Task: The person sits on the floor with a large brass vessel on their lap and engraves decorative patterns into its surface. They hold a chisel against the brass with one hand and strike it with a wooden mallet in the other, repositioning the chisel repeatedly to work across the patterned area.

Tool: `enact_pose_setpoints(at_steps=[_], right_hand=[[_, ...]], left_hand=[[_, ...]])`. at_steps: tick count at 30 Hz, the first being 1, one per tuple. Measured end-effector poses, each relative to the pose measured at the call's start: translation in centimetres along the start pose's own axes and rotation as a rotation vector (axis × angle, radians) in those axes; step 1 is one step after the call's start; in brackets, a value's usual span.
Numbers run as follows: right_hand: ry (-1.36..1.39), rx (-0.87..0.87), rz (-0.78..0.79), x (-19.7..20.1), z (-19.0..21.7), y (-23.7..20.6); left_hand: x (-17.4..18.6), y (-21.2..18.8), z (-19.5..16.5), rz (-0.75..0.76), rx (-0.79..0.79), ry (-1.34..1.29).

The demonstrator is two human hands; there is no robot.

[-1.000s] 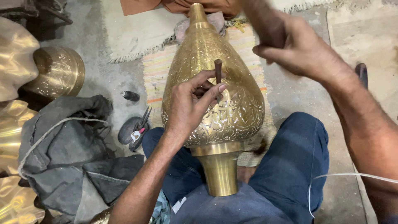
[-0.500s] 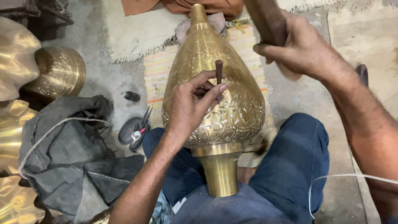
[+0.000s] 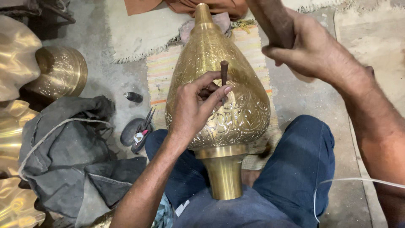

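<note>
Nearest to you, your blue-trousered legs (image 3: 295,169) gripped the plain neck of a large engraved brass vessel (image 3: 236,114), which lay tilted away from you with its narrow tip pointing at the far rugs. Your left hand (image 3: 194,107) rested on the vessel's patterned belly, fingers pinched tight around a short dark punch (image 3: 224,74) held upright with its tip on the metal. To your left sat a heap of grey cloth (image 3: 63,156), with small pliers (image 3: 143,128) on a dark disc just beside it and more brass pieces (image 3: 59,71) beyond. Higher and to the right, your right hand (image 3: 312,52) was clamped on a thick dark wooden handle (image 3: 272,21), probably a mallet, though its head was out of view. Under the vessel lay a striped mat (image 3: 162,71) on the concrete floor.
</note>
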State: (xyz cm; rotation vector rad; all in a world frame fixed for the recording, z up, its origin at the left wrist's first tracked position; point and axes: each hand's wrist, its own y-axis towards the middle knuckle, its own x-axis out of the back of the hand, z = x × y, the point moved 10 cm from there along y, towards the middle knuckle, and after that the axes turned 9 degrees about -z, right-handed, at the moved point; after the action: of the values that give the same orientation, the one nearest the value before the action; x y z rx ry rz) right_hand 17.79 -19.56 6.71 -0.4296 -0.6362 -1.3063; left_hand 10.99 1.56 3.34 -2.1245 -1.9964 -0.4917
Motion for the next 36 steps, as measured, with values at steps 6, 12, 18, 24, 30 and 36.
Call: enact_pose_setpoints(at_steps=[6, 12, 18, 24, 30, 36], right_hand=[[0.000, 0.277, -0.053, -0.2, 2.2, -0.2], [-0.402, 0.115, 0.080, -1.3, -0.5, -0.3], [-0.732, 0.101, 0.150, -2.0, -0.6, -0.4], [-0.648, 0.200, 0.140, -2.6, 0.5, -0.5], [-0.433, 0.282, 0.032, -1.7, 0.4, -0.4], [-0.029, 0.192, 0.074, -2.2, -0.4, 0.0]], left_hand=[[-0.2, 0.3, -0.2, 0.001, -0.060, 0.097], [0.0, 0.1, 0.6, 0.004, 0.053, 0.071], [-0.1, 0.2, 0.2, 0.015, 0.037, 0.053], [0.3, 0.3, -0.6, -0.013, -0.068, 0.129], [0.0, 0.2, 0.5, 0.006, 0.011, 0.041], [-0.1, 0.4, 0.7, 0.016, -0.031, 0.149]])
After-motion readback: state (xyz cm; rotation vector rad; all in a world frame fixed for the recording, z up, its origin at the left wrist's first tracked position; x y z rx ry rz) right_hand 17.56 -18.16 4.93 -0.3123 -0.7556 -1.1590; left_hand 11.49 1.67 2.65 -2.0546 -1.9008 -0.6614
